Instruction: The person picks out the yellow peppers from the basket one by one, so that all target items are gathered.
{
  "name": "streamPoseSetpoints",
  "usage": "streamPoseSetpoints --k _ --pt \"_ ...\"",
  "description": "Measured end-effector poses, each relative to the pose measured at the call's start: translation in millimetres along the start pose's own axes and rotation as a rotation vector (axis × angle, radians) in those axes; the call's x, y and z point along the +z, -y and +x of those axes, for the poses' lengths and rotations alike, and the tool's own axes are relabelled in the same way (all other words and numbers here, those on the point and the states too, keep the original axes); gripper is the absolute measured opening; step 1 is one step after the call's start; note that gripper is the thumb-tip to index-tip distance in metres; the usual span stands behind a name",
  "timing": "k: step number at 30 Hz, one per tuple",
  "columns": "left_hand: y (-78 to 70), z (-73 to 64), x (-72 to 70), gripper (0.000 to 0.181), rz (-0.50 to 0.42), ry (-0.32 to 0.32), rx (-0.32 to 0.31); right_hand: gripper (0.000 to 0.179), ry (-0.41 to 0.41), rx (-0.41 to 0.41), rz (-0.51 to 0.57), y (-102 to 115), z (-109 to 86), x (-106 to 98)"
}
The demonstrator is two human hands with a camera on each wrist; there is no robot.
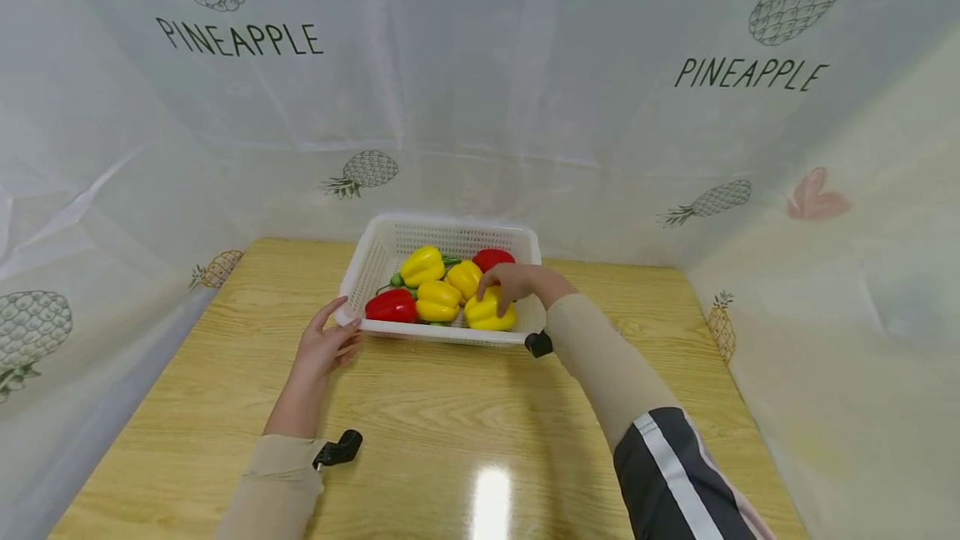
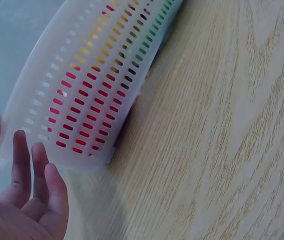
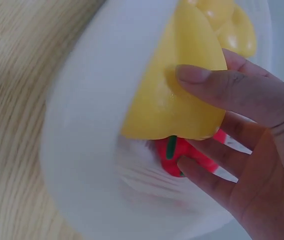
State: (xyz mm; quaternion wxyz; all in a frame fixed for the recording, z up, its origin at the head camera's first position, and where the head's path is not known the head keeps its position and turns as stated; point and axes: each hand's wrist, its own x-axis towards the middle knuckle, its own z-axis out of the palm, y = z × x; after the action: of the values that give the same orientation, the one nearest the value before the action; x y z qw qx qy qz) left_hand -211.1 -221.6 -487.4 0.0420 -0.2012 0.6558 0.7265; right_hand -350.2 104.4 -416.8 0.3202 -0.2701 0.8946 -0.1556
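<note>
A white plastic basket (image 1: 442, 333) with slotted walls stands at the far side of the wooden table, holding yellow and red bell peppers. My left hand (image 1: 322, 348) holds its near left corner by thumb and index finger, the other fingers spread outside the wall (image 2: 82, 95). Over the right end, my right hand (image 1: 513, 282) grips a yellow bell pepper (image 1: 487, 315), thumb on one side and fingers at the other. Below that pepper, a red bell pepper (image 3: 174, 167) with a green stem shows in the right wrist view.
Several more peppers lie in the basket, among them a red one (image 1: 392, 307) at the near left and a yellow one (image 1: 422, 267) at the back. Behind the table (image 1: 420, 423) hangs a pale sheet (image 1: 480, 107) printed with pineapples, which also borders both sides.
</note>
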Motion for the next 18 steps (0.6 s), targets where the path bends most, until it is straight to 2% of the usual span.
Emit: streamPoseSetpoints --k 12,18 --pt "0.3 -2.4 3.3 0.064 0.026 0.011 0.027 0.037 -0.015 -0.061 -0.049 2 -21.1 -18" --pt "-0.6 -3.6 1.9 0.066 0.033 0.011 0.021 0.036 -0.037 -0.081 -0.060 3 -36.0 -26"
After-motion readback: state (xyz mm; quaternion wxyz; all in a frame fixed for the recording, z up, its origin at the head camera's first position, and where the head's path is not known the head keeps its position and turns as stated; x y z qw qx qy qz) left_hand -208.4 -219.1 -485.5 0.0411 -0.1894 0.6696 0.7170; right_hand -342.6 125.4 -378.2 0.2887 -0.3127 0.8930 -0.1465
